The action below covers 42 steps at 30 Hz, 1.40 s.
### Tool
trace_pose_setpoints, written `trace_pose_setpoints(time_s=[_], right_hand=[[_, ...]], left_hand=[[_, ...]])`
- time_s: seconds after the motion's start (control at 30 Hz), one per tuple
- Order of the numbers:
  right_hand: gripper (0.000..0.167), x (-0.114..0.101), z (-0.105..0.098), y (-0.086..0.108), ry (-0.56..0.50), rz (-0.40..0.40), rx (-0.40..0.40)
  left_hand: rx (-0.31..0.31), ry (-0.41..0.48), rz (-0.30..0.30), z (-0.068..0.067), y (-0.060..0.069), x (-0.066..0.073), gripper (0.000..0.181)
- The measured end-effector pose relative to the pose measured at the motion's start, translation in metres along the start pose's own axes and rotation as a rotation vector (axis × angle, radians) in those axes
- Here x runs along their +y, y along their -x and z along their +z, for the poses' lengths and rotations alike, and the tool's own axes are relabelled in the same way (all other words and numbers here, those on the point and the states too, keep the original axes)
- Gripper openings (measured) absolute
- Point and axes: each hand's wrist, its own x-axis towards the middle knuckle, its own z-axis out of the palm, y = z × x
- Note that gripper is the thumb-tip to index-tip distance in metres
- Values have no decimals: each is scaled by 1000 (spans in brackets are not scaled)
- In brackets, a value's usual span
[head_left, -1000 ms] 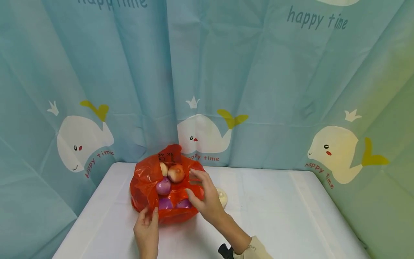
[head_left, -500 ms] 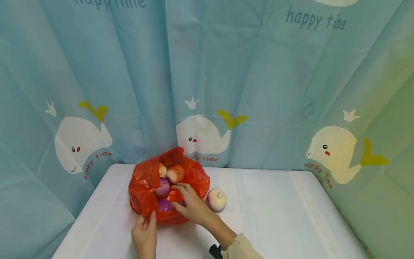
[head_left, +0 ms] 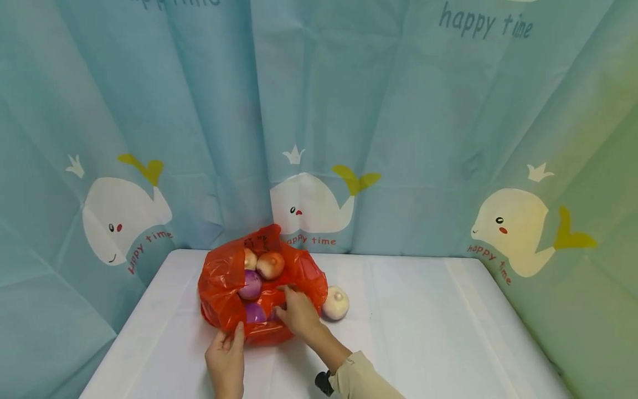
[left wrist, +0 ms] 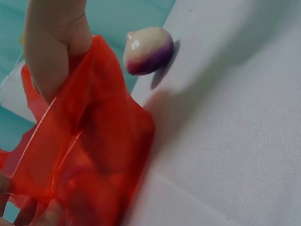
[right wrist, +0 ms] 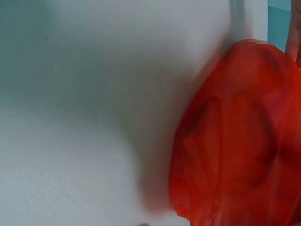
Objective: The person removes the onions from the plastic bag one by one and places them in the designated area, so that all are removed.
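A thin red plastic bag [head_left: 219, 282] stands with its mouth gaping, several onions inside. Near its back is a brownish onion [head_left: 271, 265], and in front of that a purple onion [head_left: 251, 285]. Another purple onion [head_left: 255, 313] lies by the front rim. My left hand [head_left: 226, 354] pinches the bag's front edge between thumb and fingers. My right hand [head_left: 301, 315] reaches into the mouth at the right, over a mostly covered purple onion; in the left wrist view its fingers are hidden by the red plastic, so their grip is unclear.
A white and purple onion [head_left: 336, 303] sits on the white table [head_left: 423, 321], just right of the bag. Behind the table hangs a light blue curtain [head_left: 413, 138] printed with whales. The right wrist view shows the bag's side close up.
My right hand has moved from the bag's right rim down and inward into its mouth. The onion on the table has come into fuller view. My left hand keeps its pinch.
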Motion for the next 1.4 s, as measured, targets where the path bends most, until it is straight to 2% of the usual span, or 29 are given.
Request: trace_pose_setpoints(time_s=[0.17, 0.27, 0.4, 0.53, 1.0, 1.17, 1.4], right_hand=[[41, -1, 4, 2, -10, 68, -85], [49, -1, 6, 4, -5, 79, -83], [49, 1, 8, 5, 26, 78, -89], [47, 2, 7, 5, 17, 103, -129], [60, 1, 8, 11, -22, 169, -223], [52, 1, 7, 12, -48, 147, -182], [41, 2, 7, 13, -110, 41, -36]], left_hand=[[-1, -10, -12, -1, -1, 1, 38], [2, -22, -8, -1, -2, 1, 37], [3, -43, -3, 0, -2, 0, 37], [0, -49, -14, 0, -3, 1, 39], [1, -59, -19, 0, -3, 1, 40], [-1, -68, -33, 0, -4, 1, 41], [2, -65, -13, 2, -3, 1, 35]])
